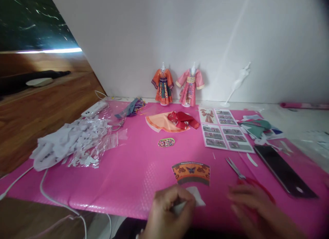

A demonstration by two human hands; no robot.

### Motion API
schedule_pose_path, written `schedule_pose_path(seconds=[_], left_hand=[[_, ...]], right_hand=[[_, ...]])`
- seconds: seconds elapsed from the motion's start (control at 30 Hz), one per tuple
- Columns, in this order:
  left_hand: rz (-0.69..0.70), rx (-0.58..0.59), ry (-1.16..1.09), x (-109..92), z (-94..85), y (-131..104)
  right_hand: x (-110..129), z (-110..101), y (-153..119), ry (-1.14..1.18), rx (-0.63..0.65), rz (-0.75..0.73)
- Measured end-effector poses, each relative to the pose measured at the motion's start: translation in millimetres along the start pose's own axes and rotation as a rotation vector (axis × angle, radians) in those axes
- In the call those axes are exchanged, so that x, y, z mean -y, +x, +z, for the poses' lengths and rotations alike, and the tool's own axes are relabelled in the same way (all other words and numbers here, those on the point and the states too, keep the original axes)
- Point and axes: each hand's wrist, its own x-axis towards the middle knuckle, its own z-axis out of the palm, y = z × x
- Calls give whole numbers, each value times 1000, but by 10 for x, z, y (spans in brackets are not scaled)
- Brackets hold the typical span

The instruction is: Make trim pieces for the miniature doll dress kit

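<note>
My left hand [171,210] is closed in a pinch at the front edge of the pink mat, holding a small white piece of paper or cloth [197,195]. Just beyond it lies an orange curved fabric piece [192,171] with a butterfly pattern and a dark lower band. My right hand [259,208], blurred, hovers with fingers stretched and apart over the red handles of the scissors [238,170]. The scissors lie with their blades parted, pointing away from me; no grip on them shows.
Two dressed mini mannequins [162,88] and a bare white one [239,81] stand at the back. A picture instruction sheet [224,131], phone [285,170], bead-filled oval tray [166,142], red and peach cloth [159,122], and plastic bags with white scraps [74,139] lie around.
</note>
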Motion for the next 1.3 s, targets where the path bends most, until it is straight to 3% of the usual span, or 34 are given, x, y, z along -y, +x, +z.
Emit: schedule_pose_path(seconds=[0.03, 0.17, 0.37, 0.53, 0.83, 0.97, 1.1, 1.23, 1.3], left_hand=[[-4, -35, 20, 3, -47, 30], [-8, -160, 84, 62, -221, 124], [-13, -204, 97, 159, -329, 207], [-12, -204, 155, 205, -347, 227], [-34, -187, 255, 176, -422, 208], [-110, -129, 240, 192, -384, 178], [-157, -54, 206, 193, -286, 177], [-180, -20, 189, 186, -197, 179], [-184, -37, 180, 190, -173, 173]], right_hand=[[-85, -44, -16, -61, -43, 27], [-510, -162, -95, -302, 28, 165], [-1013, 18, -452, -503, 154, 128], [-1048, 69, -636, -501, 136, 223], [-861, -43, -426, -495, 153, 479], [-749, -157, -393, -213, 93, 679], [-454, -231, -339, 416, 48, 848], [-53, -105, -270, 950, 235, 969], [97, -14, -257, 1104, 348, 1030]])
